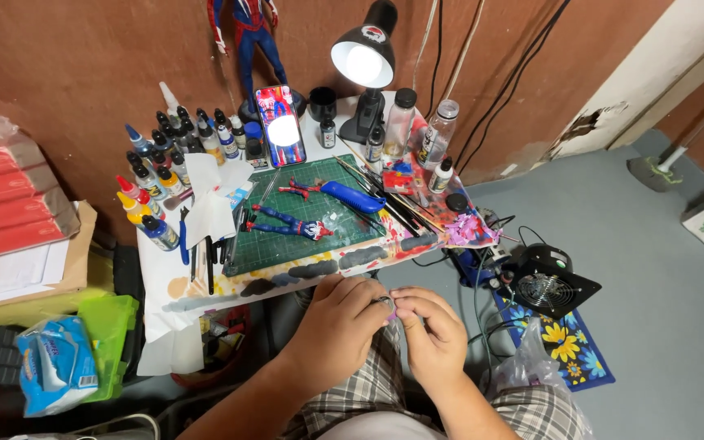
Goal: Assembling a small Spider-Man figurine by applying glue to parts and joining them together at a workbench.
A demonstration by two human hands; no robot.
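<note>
- Grip: left hand and right hand meet over the lap, just below the near edge of the green cutting mat. Fingertips of both pinch one small dark part; its kind cannot be told.
- Progress, as a judgement: work is mid-way. Red-and-blue figure limbs lie detached on the mat, not assembled; a blue craft knife lies on the mat's far right part.
- Containers: dropper paint bottles stand capped in rows left of and behind the mat; contents not visible.
- Two clear bottles stand behind the mat's right corner, caps on; fill level unclear.
- A black cup stands behind the mat; interior not visible.
- A green plastic box sits well left of the mat, lid closed.
</note>
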